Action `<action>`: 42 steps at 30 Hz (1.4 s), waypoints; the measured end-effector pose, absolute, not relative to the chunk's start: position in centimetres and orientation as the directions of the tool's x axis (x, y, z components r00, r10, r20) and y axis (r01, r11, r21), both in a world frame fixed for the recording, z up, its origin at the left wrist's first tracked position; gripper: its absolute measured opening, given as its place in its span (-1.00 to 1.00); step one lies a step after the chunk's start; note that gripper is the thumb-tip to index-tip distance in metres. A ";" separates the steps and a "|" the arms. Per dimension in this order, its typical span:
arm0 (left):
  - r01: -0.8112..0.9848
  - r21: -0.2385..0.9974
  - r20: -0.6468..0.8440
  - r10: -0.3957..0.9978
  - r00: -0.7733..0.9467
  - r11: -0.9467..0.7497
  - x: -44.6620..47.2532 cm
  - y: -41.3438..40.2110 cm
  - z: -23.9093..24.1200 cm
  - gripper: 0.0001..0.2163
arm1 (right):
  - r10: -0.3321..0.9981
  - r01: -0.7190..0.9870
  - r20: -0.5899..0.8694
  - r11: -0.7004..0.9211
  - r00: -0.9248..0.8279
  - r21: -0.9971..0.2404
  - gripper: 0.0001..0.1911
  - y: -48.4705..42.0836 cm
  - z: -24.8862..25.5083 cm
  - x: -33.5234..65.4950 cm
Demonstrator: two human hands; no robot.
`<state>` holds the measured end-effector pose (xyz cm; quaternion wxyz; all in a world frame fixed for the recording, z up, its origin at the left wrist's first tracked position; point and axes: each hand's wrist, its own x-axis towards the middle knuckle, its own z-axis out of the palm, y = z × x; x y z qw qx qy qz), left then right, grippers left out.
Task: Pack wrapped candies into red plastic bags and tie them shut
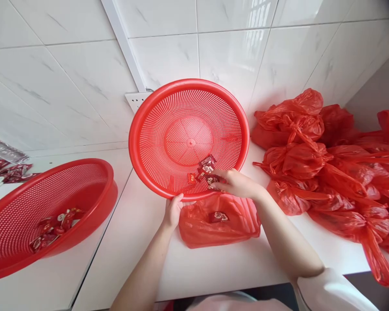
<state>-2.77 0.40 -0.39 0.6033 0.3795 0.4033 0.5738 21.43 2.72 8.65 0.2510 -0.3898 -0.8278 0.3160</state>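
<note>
Scene: a person works at a white tabletop (142, 250) set against a grey-veined white tiled wall (68, 77).
Left hand (172, 211): its grip is closed on the near rim of a round red plastic mesh basket (168, 112), thumb over the edge, holding the basket tipped up towards the camera.
Right hand (235, 183): it reaches in over the near rim from the right. The fingers are drawn together and lie on the sweets; whether the grip pinches one cannot be told.
Small red-wrapped sweets (206, 169): a short cluster at the basket's low near side, just left and far of the right fingertips and touching them. The right hand is much the nearer. The foil wrappers are dark red with pale print.
Below the rim: a crumpled, thin red plastic bag (197, 231) lies on the tabletop between the two wrists, with a single wrapped sweet (218, 216) in it.
Left: a second red mesh basket (6, 224) holds more wrapped sweets (56, 224).
Right: a heap of knotted red plastic bags (327, 164).
</note>
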 end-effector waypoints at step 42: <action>-0.380 0.925 0.002 0.998 0.061 0.021 -2.3 0.2 -0.2 -0.54 | 0.752 0.461 0.214 0.575 -0.623 -0.676 -0.64 3.2 7.7 20.8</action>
